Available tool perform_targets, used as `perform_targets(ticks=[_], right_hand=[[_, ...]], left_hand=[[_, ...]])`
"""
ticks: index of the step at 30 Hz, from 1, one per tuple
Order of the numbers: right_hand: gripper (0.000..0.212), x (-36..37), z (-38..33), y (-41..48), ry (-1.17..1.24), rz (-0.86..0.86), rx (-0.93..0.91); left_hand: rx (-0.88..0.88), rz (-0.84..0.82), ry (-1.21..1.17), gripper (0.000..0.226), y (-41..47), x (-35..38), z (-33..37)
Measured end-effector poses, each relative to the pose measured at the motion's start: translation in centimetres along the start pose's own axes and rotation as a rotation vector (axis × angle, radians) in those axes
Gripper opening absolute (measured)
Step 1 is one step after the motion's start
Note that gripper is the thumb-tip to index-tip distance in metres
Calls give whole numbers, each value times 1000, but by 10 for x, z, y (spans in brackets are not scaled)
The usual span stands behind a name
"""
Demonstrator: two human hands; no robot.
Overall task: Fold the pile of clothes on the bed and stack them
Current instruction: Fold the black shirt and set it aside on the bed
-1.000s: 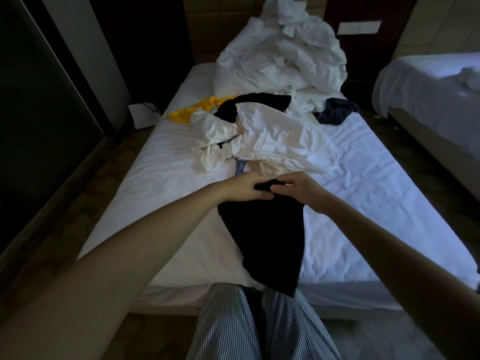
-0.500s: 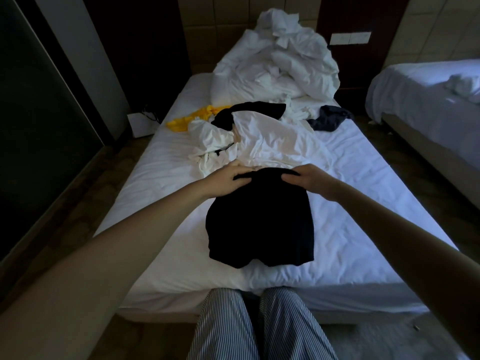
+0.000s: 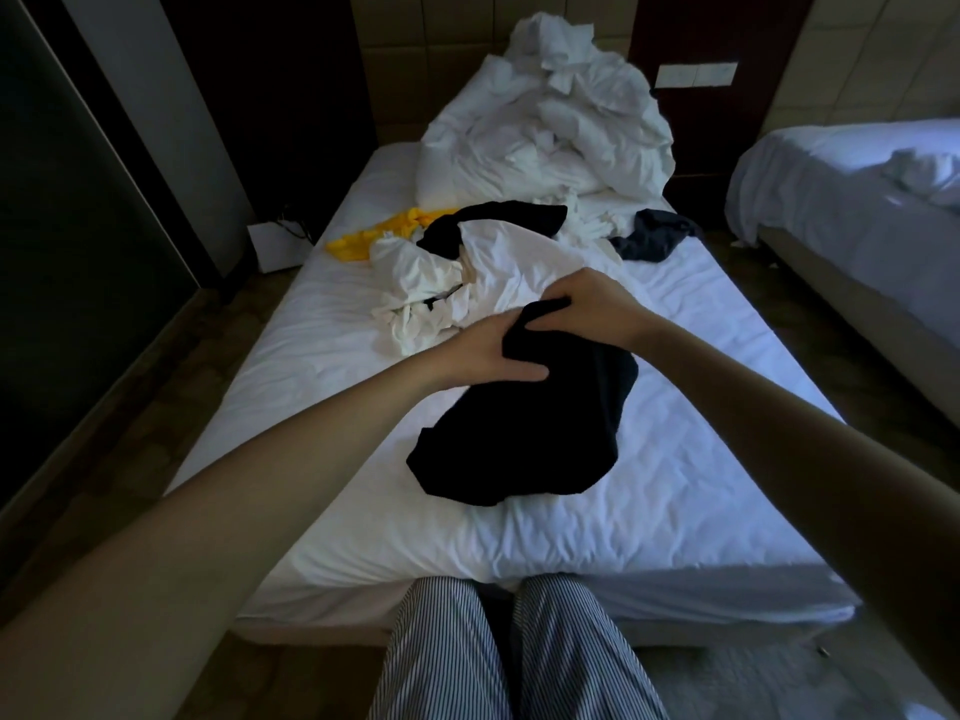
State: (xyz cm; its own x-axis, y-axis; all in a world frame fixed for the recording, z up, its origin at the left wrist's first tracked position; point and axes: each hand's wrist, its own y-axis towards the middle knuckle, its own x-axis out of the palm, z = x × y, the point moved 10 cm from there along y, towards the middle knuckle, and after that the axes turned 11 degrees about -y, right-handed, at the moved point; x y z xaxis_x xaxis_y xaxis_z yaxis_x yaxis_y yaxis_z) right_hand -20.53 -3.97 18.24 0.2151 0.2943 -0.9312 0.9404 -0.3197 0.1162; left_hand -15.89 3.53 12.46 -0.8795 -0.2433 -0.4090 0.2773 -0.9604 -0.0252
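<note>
Black garment lengthwise along bed, far end in hands

Bare left forearm, bare right forearm, trousers in fine dark-and-pale vertical pinstripes, fabric loose over both legs

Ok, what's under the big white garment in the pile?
Under the white garment, only a black piece shows, sticking out at the far edge. Anything else beneath is covered, and the right hand with its dark garment hides the near edge.

White-sheeted bed under black garment, white clothes pile, yellow cloth, navy garment, crumpled duvet.
</note>
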Motion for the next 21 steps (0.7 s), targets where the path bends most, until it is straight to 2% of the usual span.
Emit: perform_targets(ticks=[2,4,6,8,10,11,14,16,18,19,21], right_hand=[[17,6,-11,0,164,-73,-26],[17,12,-3,0,357,-97,7],[19,27,25,-3,540,-56,111],[42,63,53,-12,656,-93,200],[73,111,58,-28,690,-260,159],[75,133,53,-36,701,-361,116],[52,173,23,-57,790,-622,56],[37,183,6,-60,805,-712,-4],[28,180,-1,-53,842,-677,-28],[32,177,1,-47,869,-633,-10],[30,166,9,-38,1029,-533,71]], left_hand=[[-72,63,-12,14,4,2,5],[-159,152,-191,17,5,-10,-5],[-263,162,-429,22,-4,-17,-18],[-391,121,-621,31,-18,-17,-34],[-459,87,-735,38,-32,-15,-43],[-462,87,-772,38,-36,-17,-47],[-466,102,-841,33,-49,-21,-51],[-469,166,-902,28,-57,-33,-55],[-466,231,-932,26,-66,-49,-61],[-472,254,-928,25,-71,-57,-66],[-527,289,-893,23,-83,-69,-79]])
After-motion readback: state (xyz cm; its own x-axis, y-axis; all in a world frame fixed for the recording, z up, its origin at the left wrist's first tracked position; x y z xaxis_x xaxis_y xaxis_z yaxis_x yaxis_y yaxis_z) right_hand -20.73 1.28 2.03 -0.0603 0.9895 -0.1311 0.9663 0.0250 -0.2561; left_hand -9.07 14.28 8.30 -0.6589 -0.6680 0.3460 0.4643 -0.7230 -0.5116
